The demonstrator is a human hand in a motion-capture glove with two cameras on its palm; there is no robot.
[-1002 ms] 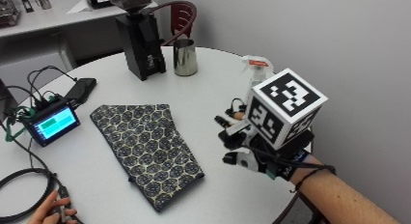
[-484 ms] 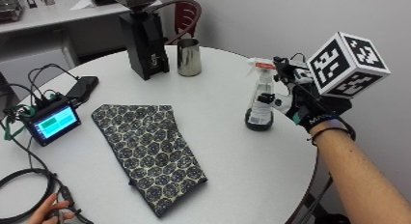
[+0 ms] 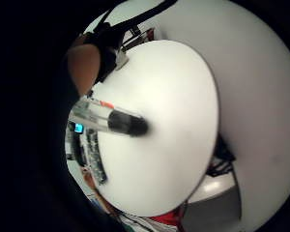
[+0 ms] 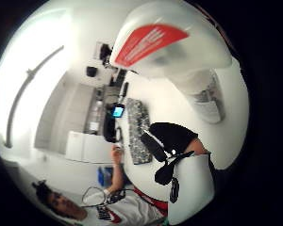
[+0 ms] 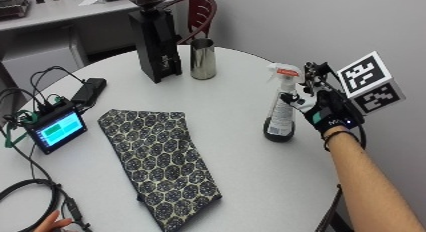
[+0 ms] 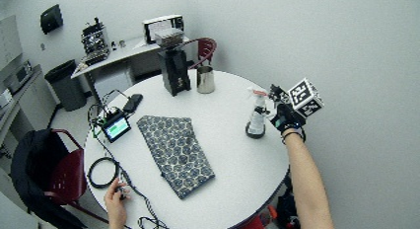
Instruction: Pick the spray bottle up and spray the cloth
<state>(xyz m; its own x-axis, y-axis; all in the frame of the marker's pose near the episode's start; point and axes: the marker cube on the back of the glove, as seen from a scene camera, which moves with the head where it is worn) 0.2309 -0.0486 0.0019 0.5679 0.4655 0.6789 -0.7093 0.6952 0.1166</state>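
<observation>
Your gloved right hand [image 5: 327,113] is just beside the spray bottle [image 5: 279,105]; I can't tell whether it's grasping. The bottle stands upright on the worktop [image 5: 239,162], the cloth [image 5: 160,164] well apart from it.

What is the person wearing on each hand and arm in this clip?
The right hand wears a black glove with a small teal patch on its back and white plastic parts at the fingers; a thin black band circles the wrist, and the forearm is bare, with no sleeve. The other hand is bare.

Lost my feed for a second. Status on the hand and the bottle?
Right hand at spray bottle, fingers on its neck, grip unconfirmed. Bottle upright on table. Cloth flat, apart from it. Nothing between.
</observation>
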